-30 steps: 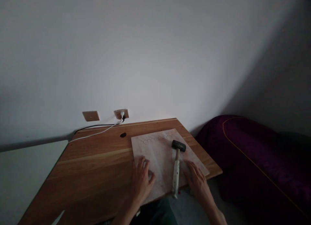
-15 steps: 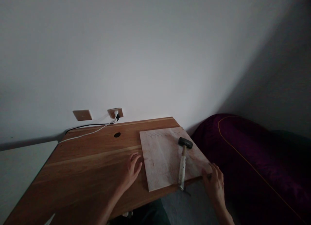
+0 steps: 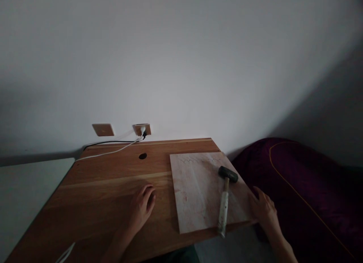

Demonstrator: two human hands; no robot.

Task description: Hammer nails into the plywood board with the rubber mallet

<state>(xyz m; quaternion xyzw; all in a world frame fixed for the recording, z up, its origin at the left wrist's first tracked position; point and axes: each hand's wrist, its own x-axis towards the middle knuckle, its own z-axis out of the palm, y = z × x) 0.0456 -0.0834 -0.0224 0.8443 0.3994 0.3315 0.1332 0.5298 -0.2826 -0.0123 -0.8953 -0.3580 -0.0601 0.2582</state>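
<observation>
right hand (image 3: 263, 210) at marble slab (image 3: 204, 191) edge

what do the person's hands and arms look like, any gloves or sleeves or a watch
The left hand and right hand are bare: no gloves, and no rings that show. Both arms are uncovered down to the picture's edge, with no sleeve, watch or band in view. The light is dim, so small marks cannot be made out.

Matt wooden desk (image 3: 113, 187), marbled stone slab (image 3: 198, 187)
</observation>
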